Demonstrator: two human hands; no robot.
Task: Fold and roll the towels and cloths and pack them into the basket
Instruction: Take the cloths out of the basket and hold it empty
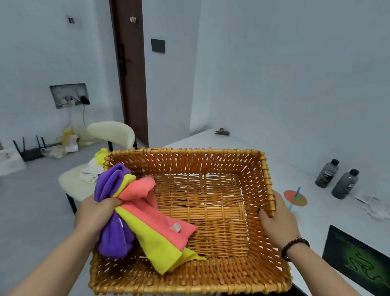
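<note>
Your wicker basket (197, 220) is held tilted above the white table (319, 218) edge, its open floor bare right of the cloths. Your right hand (277, 219) curls round the basket's right rim. Your left hand (95, 212), at the basket's left rim, grips a bunch of three cloths: one purple cloth (112, 234), one yellow cloth (158, 245), one coral cloth (147, 205), all draped into the basket's left side. Right of the basket: two dark bottles (336, 180) on the table.

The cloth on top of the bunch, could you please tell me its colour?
Coral pink cloth, over the yellow and purple ones; head view.
</note>
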